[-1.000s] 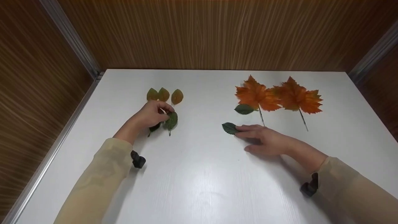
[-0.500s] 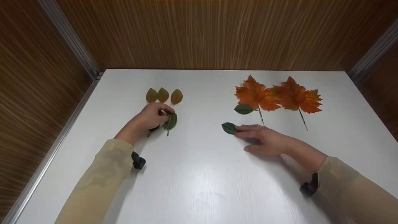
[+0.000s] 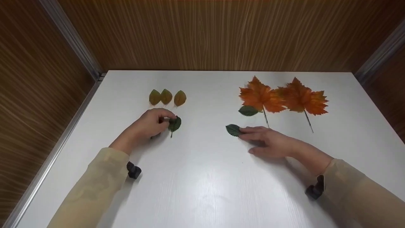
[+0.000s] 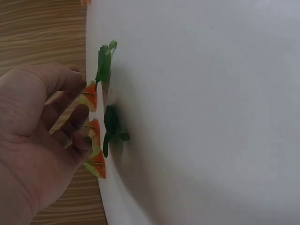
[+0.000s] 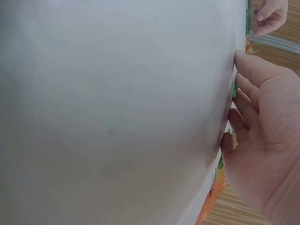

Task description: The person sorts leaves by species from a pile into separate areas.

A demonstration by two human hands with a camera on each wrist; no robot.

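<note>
My left hand [image 3: 150, 124] hovers over the left part of the table, its thumb and forefinger loosely bent beside a green serrated leaf [image 3: 176, 124]. In the left wrist view, that hand [image 4: 40, 122] shows a gap between its fingers and the two green leaves [image 4: 110, 123] on the table. The head view shows only a bit of the second green leaf under the hand. On the right, my right hand [image 3: 272, 143] lies with fingers extended, its fingertips touching the stem end of a dark green leaf [image 3: 233, 130].
Three yellow-green leaves [image 3: 166, 96] lie in a row behind my left hand. Two orange maple leaves [image 3: 303, 97] with thin stems lie at the back right, with another green leaf [image 3: 248, 110] against one. Wood-grain panels [image 3: 202, 34] border the white table [image 3: 202, 190].
My left hand has drawn back slightly toward me and come away from the green leaf, whose blade sits a little differently. The right hand has stayed in place.
</note>
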